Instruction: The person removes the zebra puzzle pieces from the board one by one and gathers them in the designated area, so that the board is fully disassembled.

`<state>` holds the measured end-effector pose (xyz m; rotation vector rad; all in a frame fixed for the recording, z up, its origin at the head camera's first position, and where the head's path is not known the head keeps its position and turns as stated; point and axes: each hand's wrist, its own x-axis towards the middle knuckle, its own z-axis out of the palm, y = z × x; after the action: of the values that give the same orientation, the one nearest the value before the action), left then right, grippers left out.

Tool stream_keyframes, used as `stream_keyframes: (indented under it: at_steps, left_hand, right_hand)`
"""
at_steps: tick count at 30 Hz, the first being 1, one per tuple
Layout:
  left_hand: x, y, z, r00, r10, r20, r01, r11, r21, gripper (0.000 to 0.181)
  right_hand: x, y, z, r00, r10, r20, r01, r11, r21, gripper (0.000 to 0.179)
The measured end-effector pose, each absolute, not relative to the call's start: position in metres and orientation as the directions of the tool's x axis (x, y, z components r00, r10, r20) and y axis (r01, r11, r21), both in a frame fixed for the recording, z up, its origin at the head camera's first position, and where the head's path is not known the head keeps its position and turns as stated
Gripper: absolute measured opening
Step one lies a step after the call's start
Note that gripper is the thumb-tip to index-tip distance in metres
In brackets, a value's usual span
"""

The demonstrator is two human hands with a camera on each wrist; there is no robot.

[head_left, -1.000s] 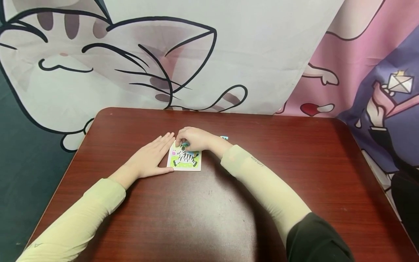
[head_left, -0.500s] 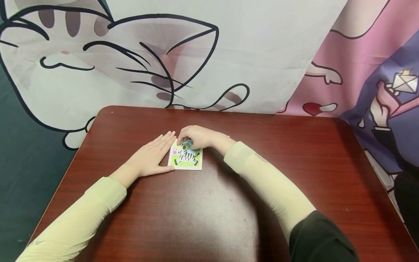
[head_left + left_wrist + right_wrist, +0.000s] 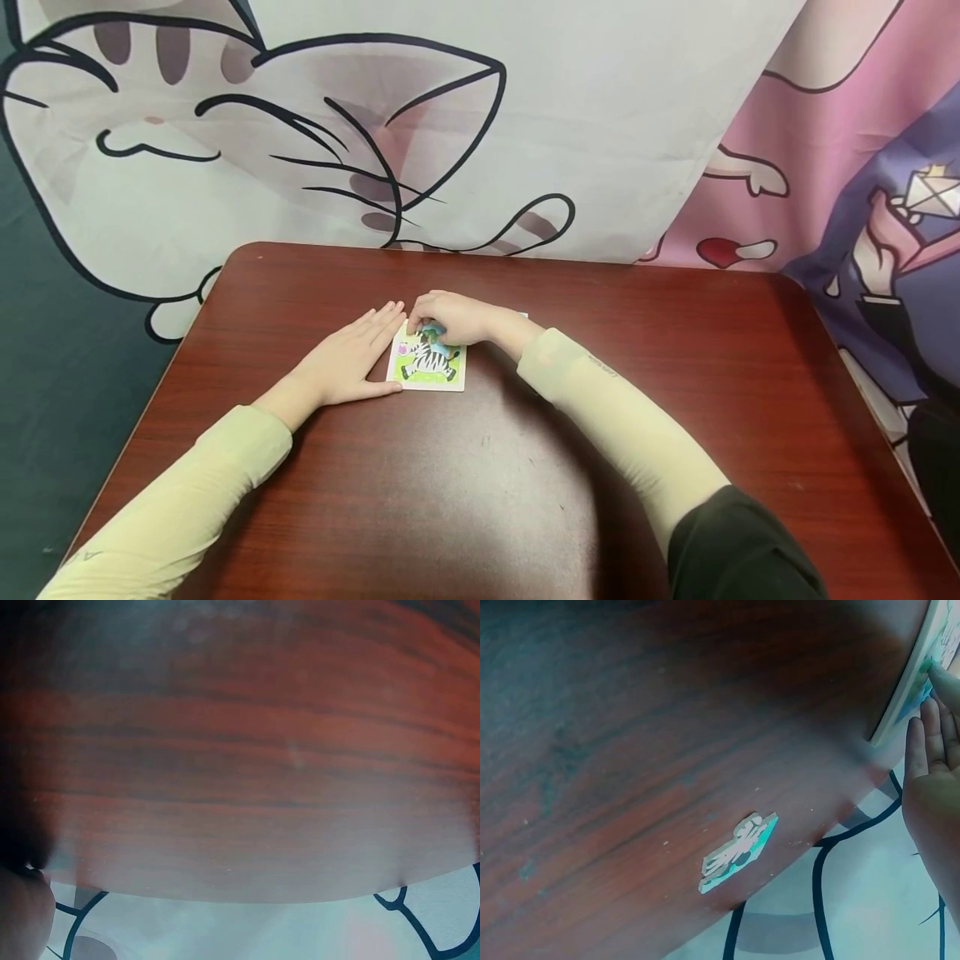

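A square zebra jigsaw puzzle (image 3: 429, 367) with a pale border lies on the table. My left hand (image 3: 351, 357) is flat along its left side, fingers straight and thumb at the lower left corner. Over the puzzle's upper part, my right hand (image 3: 453, 318) bends its fingers and thumb round a green and blue puzzle piece (image 3: 431, 332), which is partly hidden by the hand. The right wrist view shows the right thumb (image 3: 943, 684) touching the puzzle's picture side. A loose puzzle piece (image 3: 739, 851), white and teal, lies beyond the right wrist.
The dark red wooden table (image 3: 480, 467) reaches back to a white cloth (image 3: 600, 125) printed with a cat. A pink and purple cloth (image 3: 840, 167) hangs at the right. Something black (image 3: 933, 467) stands by the right edge.
The right fingers stay at the puzzle's top, and the green and blue piece shows more between them, lying flatter. The left hand keeps its place; the whole view shifts slightly.
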<state>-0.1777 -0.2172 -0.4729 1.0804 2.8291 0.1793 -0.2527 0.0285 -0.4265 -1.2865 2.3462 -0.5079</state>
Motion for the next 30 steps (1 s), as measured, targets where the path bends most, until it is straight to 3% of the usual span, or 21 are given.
stream_keyframes:
  at_steps: [13, 30]
  left_hand:
    - [-0.1763, -0.2173, -0.4710, -0.744, 0.665, -0.064, 0.652, 0.743, 0.148, 0.109]
    - [-0.1770, -0.2174, -0.4710, -0.744, 0.665, -0.064, 0.653, 0.743, 0.146, 0.110]
  right_hand:
    - [-0.2532, 0.0316, -0.4280, -0.503, -0.849, -0.160, -0.673, 0.501, -0.545, 0.036]
    - [-0.2593, 0.0291, -0.4226, -0.457, -0.869, -0.192, -0.733, 0.490, -0.471, 0.039]
